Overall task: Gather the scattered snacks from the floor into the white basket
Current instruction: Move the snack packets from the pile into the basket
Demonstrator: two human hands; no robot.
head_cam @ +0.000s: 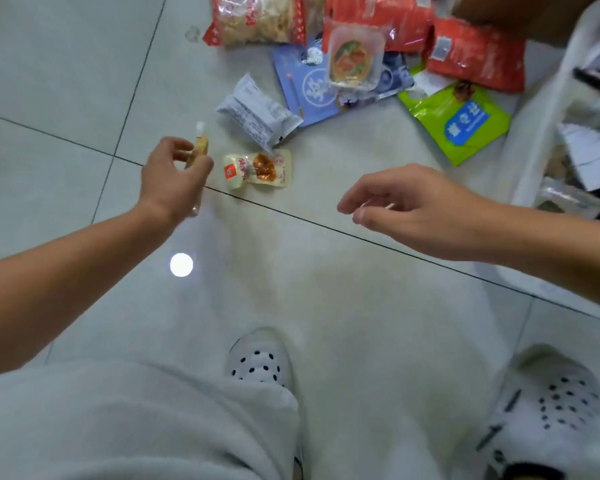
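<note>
A: Hands?
B: Left hand point(174, 174) pinches a slim tan snack stick point(200, 147) between thumb and fingers, lifted off the floor point(66, 81), clear wrapper end pointing up. Right hand point(406, 209) is relaxed, fingers loosely bent, holding nothing I can make out. It hovers over the floor, palm down.
A: Nearest snack on the floor?
B: Small cream sachet point(258, 170) with orange-red print, lying flat just right of the left hand, just beyond the dark tile seam running diagonally under both hands. Grey-white pouch point(257, 116) just behind it, tilted. Its corner meets the sachet's top; touching or overlapping, can't tell.
A: Rest of the pile?
B: Farther back, a blue packet point(309, 88) with a clear plastic tub point(355, 60) lying on it. Green packet point(458, 123) to the right, near the basket. Red packets point(475, 53) behind the green one, large clear bag with red trim point(257, 19) at the far side. They overlap.
A: Basket?
B: White basket point(548, 109) at the right side of the floor, beside the green packet, only partly in frame. Several packets point(586, 154) lie inside, too blurred to identify.
A: Anything else?
B: White perforated clogs point(258, 358) and pale trousers point(118, 410) at the near side, round light glare point(181, 265) on the tile below the left hand.
</note>
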